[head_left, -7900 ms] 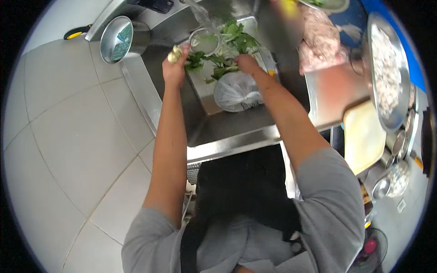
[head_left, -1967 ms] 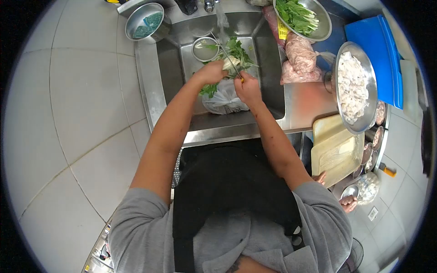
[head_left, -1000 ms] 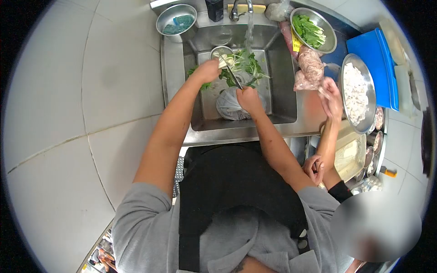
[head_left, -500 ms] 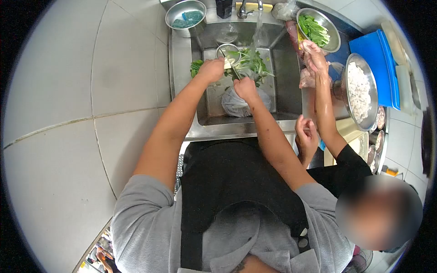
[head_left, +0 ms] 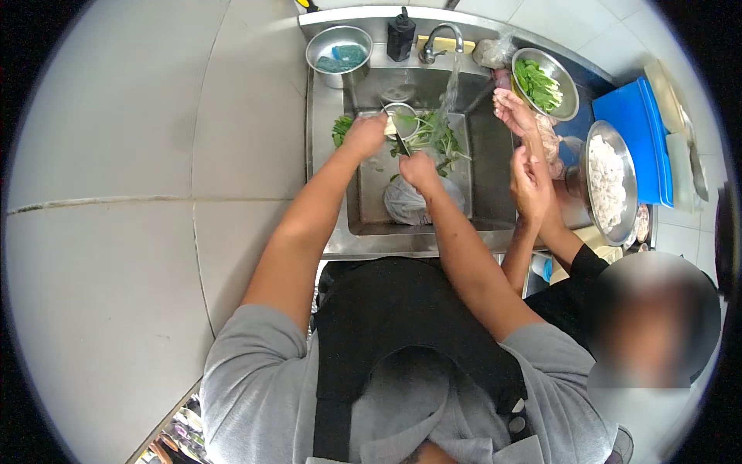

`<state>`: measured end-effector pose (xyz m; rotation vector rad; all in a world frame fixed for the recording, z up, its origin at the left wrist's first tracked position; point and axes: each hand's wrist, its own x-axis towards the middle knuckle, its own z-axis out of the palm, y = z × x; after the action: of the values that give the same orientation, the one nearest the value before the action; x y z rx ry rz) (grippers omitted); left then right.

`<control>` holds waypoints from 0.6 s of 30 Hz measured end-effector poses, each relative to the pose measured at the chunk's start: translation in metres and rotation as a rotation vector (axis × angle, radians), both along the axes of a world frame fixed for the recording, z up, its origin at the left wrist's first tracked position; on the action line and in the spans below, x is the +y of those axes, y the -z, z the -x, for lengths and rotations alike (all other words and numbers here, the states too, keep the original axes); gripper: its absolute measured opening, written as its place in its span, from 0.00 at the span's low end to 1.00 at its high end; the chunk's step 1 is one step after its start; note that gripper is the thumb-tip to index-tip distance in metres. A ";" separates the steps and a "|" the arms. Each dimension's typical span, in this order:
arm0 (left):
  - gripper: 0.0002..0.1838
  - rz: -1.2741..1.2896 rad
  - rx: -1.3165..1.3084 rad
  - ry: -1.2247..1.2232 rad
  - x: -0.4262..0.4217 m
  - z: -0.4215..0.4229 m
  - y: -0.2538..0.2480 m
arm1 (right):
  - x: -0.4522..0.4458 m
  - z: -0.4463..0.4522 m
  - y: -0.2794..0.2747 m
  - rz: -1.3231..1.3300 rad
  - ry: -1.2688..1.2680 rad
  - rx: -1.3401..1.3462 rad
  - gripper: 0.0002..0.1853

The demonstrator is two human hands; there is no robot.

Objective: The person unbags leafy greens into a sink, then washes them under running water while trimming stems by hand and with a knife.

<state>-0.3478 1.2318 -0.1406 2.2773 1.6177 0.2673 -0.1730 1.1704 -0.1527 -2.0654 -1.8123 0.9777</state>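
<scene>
Over the sink, my left hand [head_left: 365,138] is closed around the pale stem ends of leafy greens [head_left: 342,127], whose leaves stick out to its left. My right hand [head_left: 419,170] is closed on the handle of a knife [head_left: 402,145], the blade slanting up and left against the stems. Behind the stems, a small round strainer or bowl [head_left: 403,122] sits in the sink. More greens [head_left: 444,143] lie loose right of the knife, beside water running from the faucet [head_left: 446,39]. A white plastic bag [head_left: 417,203] rests in the sink below my right hand.
A co-worker's two hands [head_left: 529,182] reach in at the sink's right edge. Beyond are a bowl of cut greens [head_left: 539,83], a large bowl of white pieces [head_left: 607,178] and a blue bin [head_left: 630,135]. A metal pot [head_left: 338,56] and black bottle [head_left: 400,35] stand behind.
Earlier my right hand was among the greens without a visible knife; now it holds one at the stems. The co-worker has come in from the right, both hands now nearer the sink. The view has shifted.
</scene>
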 end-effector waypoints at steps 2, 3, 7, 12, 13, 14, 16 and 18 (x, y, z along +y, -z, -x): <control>0.12 -0.017 -0.052 -0.012 -0.002 0.002 0.006 | 0.016 0.006 0.000 0.086 0.022 0.021 0.26; 0.16 -0.012 -0.053 -0.031 0.001 0.004 0.008 | 0.019 0.007 -0.001 0.127 0.035 0.026 0.26; 0.17 0.020 -0.257 -0.155 0.010 0.015 0.020 | 0.019 0.019 -0.025 0.278 0.143 0.114 0.25; 0.19 0.206 -0.566 -0.267 0.021 0.043 0.011 | 0.009 0.026 -0.020 -0.168 0.070 0.201 0.22; 0.17 0.358 -0.718 -0.260 0.017 0.049 0.005 | 0.011 0.028 -0.023 -0.167 0.064 0.199 0.22; 0.15 0.510 -0.868 -0.250 0.013 0.053 -0.002 | 0.015 0.029 -0.027 -0.192 0.064 0.274 0.21; 0.13 0.580 -1.008 -0.276 0.004 0.053 -0.012 | 0.024 0.034 -0.028 -0.212 0.063 0.347 0.19; 0.11 0.647 -1.153 -0.299 -0.005 0.052 -0.028 | 0.036 0.038 -0.017 -0.254 0.002 0.411 0.17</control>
<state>-0.3999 1.2263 -0.1125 1.0062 1.1142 0.7989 -0.2112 1.2059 -0.1360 -1.5791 -1.6213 1.0205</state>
